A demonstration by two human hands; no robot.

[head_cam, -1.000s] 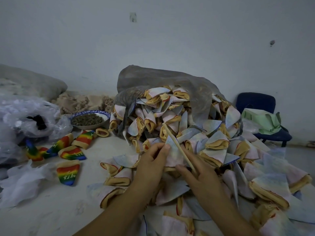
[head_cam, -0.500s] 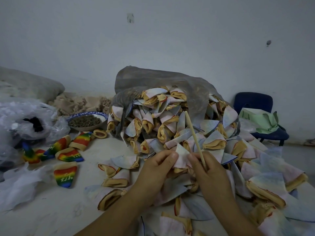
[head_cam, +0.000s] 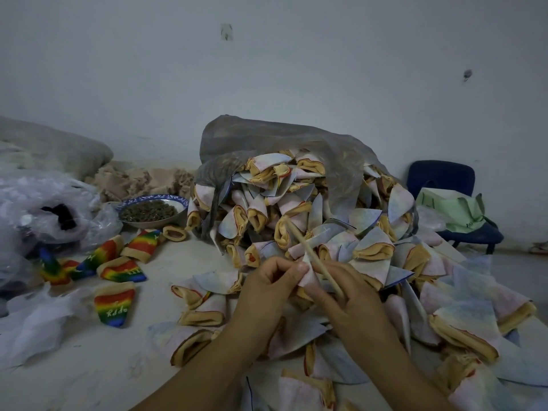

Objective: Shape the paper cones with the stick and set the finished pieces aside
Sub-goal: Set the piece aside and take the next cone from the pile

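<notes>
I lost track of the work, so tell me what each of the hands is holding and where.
Left hand pinches a pale paper cone near its pointed tip; right hand grips the stick at its lower end.

Cone heap blocks centre and right. Rainbow cones, bowl, plastic bags crowd left. Bare counter open near-left.

A pale paper cone points upward beside a slanted wooden stick; rainbow cones lie apart, left.
</notes>
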